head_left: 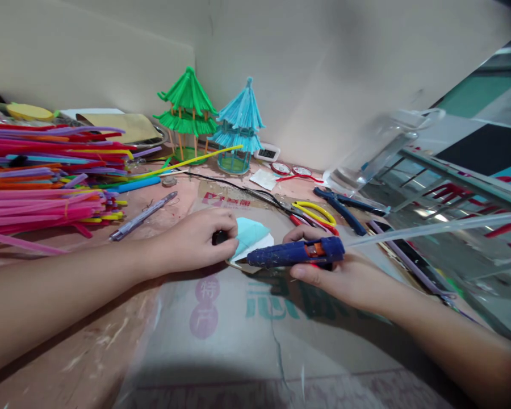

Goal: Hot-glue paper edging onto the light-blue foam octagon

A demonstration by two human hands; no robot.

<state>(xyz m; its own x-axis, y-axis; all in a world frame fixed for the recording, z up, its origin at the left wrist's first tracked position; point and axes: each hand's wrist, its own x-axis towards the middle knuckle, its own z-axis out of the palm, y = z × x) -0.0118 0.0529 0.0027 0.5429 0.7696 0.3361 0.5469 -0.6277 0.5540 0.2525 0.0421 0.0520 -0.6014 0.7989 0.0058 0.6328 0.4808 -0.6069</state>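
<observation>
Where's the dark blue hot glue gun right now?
In the head view, the dark blue hot glue gun lies just right of centre in the right hand, its nozzle pointing left at the light blue folded paper piece under the left hand.

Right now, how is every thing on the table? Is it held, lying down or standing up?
Glue gun: held in right hand, glue stick sticking out the back.
Light blue piece: pressed down by left hand.
Green pagoda: standing upright.
Blue pagoda: standing upright.
Pipe cleaners: lying piled.
Yellow-handled scissors: lying flat.
</observation>
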